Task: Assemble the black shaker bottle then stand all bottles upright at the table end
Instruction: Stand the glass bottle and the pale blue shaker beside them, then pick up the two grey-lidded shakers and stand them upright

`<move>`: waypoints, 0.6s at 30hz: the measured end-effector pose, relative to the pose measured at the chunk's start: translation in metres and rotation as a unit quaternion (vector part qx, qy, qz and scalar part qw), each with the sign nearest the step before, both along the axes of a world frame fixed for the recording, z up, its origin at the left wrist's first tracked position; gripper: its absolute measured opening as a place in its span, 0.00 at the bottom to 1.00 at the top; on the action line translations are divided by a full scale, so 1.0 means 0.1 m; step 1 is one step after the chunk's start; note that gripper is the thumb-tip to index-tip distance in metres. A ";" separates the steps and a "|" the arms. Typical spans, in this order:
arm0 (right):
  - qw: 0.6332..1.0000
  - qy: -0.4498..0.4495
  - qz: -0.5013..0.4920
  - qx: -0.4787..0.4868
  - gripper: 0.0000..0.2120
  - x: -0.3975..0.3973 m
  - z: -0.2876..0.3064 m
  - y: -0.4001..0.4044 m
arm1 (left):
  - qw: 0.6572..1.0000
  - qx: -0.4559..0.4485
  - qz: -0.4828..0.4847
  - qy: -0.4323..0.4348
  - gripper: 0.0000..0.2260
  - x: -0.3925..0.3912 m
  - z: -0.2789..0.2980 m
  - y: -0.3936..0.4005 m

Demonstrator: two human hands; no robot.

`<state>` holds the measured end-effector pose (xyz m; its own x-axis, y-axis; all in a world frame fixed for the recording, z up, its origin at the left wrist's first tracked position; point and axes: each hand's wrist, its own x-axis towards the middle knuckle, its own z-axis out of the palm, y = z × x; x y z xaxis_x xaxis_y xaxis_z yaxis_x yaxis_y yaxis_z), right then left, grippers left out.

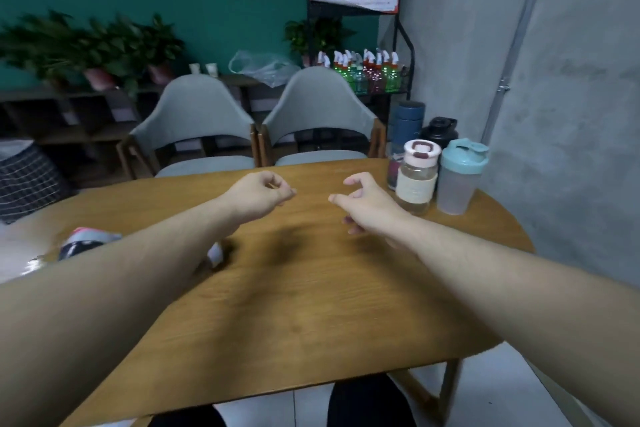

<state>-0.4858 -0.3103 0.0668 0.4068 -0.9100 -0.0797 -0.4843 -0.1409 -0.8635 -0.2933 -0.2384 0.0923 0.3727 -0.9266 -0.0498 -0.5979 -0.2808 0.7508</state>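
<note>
Several bottles stand upright at the far right end of the wooden table: a black shaker bottle with its lid on at the back, a dark blue flask, a clear bottle with a pink-white lid and a frosted shaker with a teal lid. My left hand hovers over the table's middle with its fingers curled in and nothing held. My right hand hangs loosely curled and empty, just left of the clear bottle.
Two grey chairs stand behind the table. A concrete wall runs close along the right end. A rack of spray bottles stands behind. A blurred object lies at the table's left, partly behind my left forearm.
</note>
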 end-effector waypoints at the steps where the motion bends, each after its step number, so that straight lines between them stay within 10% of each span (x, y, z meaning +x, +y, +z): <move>1: 1.000 0.010 0.016 0.007 0.24 0.13 0.02 0.08 | 1.000 0.005 0.010 -0.010 0.07 0.14 0.03 0.12; 9: 0.989 0.051 0.107 0.089 0.31 1.10 -0.02 0.60 | 0.984 0.040 0.082 -0.151 0.07 1.30 0.05 0.97; 18: 0.963 0.151 0.118 0.192 0.48 1.99 -0.20 0.99 | 0.945 0.165 0.232 -0.160 0.38 2.12 -0.24 1.40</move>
<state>-0.2873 -0.2109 0.0464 0.5040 -0.6757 -0.5379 -0.7146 0.0234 -0.6991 -0.0817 -0.0981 0.0679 0.7801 -0.6135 -0.1230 -0.5345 -0.7556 0.3785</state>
